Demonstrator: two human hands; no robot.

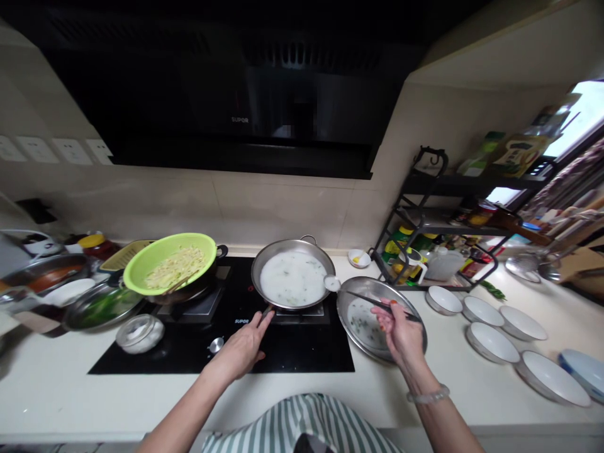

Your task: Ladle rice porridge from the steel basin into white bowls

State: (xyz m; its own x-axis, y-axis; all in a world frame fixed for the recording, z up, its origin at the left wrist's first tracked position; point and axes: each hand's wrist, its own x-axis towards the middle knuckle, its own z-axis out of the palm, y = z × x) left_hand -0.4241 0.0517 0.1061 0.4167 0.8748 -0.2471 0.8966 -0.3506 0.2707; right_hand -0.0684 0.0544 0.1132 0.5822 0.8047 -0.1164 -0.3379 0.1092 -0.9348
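A steel pan [257, 270] full of white liquid sits on the right burner of the black cooktop [302, 352]. My left hand [243, 349] is closed on the pan's handle at its front edge. My right hand [401, 330] grips the long handle of a ladle [332, 284] whose bowl rests at the pan's right rim. Under that hand lies a wide steel plate [346, 299] with white and green residue.
A green colander [141, 261] of pale shredded food rests on a dark pot on the left burner. Steel dishes and jars crowd the left counter. Several white bowls [491, 343] line the right counter before a black rack [425, 220] of bottles.
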